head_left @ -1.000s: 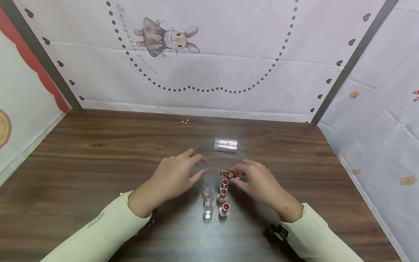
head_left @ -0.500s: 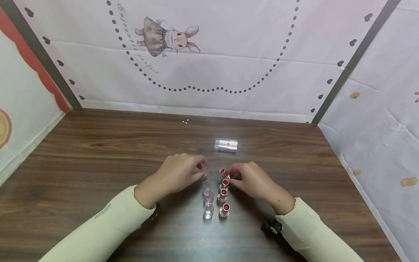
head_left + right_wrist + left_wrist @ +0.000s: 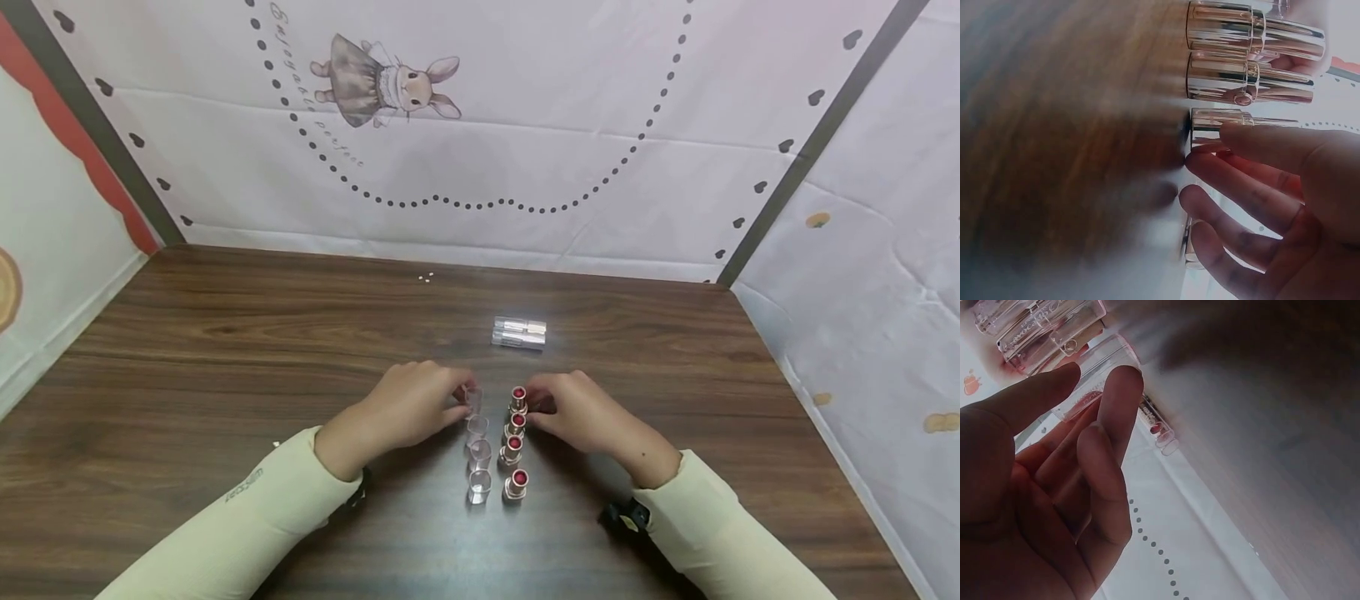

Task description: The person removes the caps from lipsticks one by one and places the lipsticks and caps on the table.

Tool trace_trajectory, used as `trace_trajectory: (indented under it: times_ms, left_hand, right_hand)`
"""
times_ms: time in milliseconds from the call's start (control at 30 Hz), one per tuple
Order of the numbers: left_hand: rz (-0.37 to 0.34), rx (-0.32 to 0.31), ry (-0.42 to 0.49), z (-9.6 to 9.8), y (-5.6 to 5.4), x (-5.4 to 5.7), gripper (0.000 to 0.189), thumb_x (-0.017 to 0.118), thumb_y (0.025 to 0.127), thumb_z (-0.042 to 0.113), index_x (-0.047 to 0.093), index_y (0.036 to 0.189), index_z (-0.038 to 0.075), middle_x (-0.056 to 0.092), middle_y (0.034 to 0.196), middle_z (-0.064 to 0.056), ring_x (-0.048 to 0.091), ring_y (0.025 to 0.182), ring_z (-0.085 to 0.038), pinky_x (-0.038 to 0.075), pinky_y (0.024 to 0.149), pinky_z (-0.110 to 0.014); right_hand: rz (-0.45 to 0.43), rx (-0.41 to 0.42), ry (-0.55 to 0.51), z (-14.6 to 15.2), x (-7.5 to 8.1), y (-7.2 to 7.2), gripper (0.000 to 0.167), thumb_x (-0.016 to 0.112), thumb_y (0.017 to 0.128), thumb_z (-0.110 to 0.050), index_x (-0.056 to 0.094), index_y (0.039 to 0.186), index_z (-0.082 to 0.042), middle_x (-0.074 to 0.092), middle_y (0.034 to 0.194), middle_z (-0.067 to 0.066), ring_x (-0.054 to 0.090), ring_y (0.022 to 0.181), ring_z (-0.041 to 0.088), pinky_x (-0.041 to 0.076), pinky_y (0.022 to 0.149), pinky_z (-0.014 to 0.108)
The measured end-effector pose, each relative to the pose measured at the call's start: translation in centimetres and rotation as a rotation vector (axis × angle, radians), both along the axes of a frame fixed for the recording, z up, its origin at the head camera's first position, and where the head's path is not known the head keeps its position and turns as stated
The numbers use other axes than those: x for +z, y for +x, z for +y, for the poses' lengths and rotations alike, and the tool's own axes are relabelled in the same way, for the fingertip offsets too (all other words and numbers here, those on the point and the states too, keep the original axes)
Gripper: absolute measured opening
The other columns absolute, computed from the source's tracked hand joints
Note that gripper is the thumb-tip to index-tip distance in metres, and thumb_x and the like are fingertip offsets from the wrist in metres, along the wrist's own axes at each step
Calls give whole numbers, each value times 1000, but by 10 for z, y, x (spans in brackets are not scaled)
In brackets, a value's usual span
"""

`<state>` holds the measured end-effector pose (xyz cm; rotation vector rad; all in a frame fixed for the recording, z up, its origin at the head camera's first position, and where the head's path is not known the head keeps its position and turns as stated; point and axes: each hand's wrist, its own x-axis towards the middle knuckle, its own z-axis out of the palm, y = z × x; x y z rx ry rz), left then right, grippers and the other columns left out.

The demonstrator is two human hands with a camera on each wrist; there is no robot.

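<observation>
My left hand (image 3: 405, 408) pinches a clear lipstick cap (image 3: 1100, 369) between thumb and forefinger, at the far end of a column of three more clear caps (image 3: 479, 454). To the right, my right hand (image 3: 588, 417) holds the base of an uncapped lipstick (image 3: 1210, 128) with its fingertips, and the lipstick stands upright close over the wood. Three more uncapped lipsticks (image 3: 512, 452), rose-gold with red tips, stand upright in a column nearer the body, each beside a clear cap.
Two silver tubes (image 3: 518, 333) lie side by side farther back. Small white bits (image 3: 426, 277) lie near the back edge of the brown wooden table (image 3: 300, 317). Printed white cloth (image 3: 525, 150) walls the table at the back and sides.
The right hand turned its lipstick from lying tilted to upright at the far end of the lipstick column. My left hand took hold of a clear cap and brought it to the cap column.
</observation>
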<state>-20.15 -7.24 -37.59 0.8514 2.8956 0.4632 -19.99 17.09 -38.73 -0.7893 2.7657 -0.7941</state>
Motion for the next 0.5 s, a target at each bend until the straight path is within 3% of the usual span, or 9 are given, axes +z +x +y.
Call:
trace_trajectory:
  times_ms: [500]
  left_hand:
    - [-18,-19,2,0,0,-1,25,75,90,29,72,113,23,76,98,11,72,93,-14,55,72,-40]
  right_hand:
    - [-18,27,66,-1,3,-4,17,75,85,-4,72,100,-13,75,93,-1,71,89,13,57,81,33]
